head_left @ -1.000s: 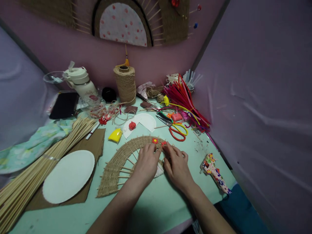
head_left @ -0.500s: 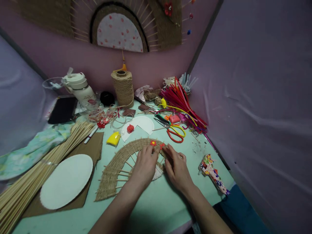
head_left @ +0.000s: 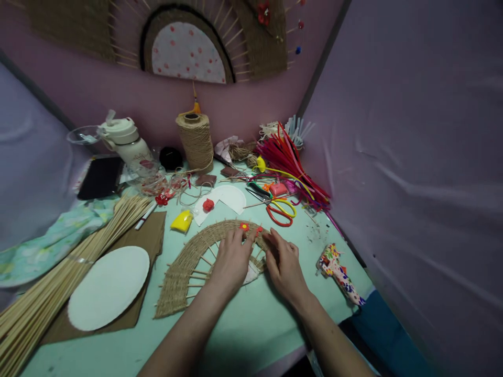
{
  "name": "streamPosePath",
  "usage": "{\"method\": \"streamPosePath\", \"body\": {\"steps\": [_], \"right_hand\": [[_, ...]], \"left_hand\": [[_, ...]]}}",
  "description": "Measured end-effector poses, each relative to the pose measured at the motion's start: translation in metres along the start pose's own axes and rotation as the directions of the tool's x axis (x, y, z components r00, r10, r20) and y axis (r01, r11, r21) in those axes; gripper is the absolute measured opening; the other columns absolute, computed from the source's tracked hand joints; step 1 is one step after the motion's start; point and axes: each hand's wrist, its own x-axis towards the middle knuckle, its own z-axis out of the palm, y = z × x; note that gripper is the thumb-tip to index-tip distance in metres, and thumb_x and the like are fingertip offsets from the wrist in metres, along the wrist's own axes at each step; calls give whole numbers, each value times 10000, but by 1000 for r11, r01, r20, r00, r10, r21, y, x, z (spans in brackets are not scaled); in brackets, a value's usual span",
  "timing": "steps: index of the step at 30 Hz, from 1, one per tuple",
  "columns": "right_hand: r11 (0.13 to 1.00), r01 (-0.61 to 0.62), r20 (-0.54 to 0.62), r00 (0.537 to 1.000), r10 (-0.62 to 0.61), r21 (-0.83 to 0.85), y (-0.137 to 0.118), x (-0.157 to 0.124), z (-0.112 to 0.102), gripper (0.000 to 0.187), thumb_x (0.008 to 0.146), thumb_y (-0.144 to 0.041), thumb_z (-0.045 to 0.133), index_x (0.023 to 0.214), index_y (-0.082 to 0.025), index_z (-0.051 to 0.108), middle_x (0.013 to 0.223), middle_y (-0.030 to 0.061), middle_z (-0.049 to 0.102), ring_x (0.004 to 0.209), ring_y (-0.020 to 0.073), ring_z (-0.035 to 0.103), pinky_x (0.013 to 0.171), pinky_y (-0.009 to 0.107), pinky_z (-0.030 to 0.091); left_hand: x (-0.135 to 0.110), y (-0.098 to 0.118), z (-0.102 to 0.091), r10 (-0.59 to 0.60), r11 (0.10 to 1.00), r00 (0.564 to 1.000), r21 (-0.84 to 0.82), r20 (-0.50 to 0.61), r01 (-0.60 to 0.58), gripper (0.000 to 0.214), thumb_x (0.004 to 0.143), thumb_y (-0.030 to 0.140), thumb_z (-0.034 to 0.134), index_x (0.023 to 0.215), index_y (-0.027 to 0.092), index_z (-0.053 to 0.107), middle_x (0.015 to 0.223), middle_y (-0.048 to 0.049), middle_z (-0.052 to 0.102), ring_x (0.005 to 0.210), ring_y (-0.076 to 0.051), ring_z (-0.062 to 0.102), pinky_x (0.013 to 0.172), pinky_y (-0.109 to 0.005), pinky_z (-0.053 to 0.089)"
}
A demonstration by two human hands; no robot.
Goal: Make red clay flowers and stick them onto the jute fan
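A half-round piece woven of jute twine over wooden sticks lies on the mint green table. My left hand rests on its right part, fingers stretched toward a small red flower on the weave. My right hand lies beside it on the piece's right end, its fingers bent down onto the weave close to a second red bit. Neither hand lifts anything; whether the right fingertips pinch something is hidden.
A white oval plate on brown cardboard and a bundle of bamboo skewers lie at the left. A twine spool, red-yellow scissors, red pipe cleaners, a bottle and a patterned glue gun stand around.
The view shifted slightly; both hands stayed on the woven piece, the fingers moving a little near the red flower.
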Motion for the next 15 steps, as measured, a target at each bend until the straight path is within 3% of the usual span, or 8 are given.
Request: {"method": "streamPosePath", "body": {"steps": [3,9,13,15], "right_hand": [[1000,-7,-34,999,8,28,3,0,2,486,940,-207,443,1413,-203,328,1262,112,639,1152,227,580,974,438,330],[998,-24,-26,999,25,60,4,0,5,458,953,-222,446,1400,-213,347,1246,99,651,1153,220,587,976,433,329],[998,-13,-82,996,18,63,3,-1,5,444,951,-234,448,1387,-200,369,1247,108,646,1138,224,591,959,427,351],[998,-12,-121,992,20,65,3,-1,5,429,947,-241,450,1369,-194,394,1243,112,645,1126,228,594,958,430,357]], "left_hand": [[0,2,-1,-4,1000,1000,-6,-28,4,534,950,185,391,1479,240,345,1255,-134,504,1109,-279,444,945,-455,425],[2,5,-5,-4,1000,1000,13,8,4,447,941,238,448,1382,290,495,1207,-125,517,1112,-289,454,915,-453,433],[-4,3,-8,-32,999,994,2,-105,32,490,953,271,426,1442,260,403,1186,-122,527,1089,-284,455,907,-448,428],[-8,4,-9,-83,996,983,4,-162,85,455,960,277,408,1409,213,445,1166,-127,536,1085,-281,452,909,-441,422]]}}
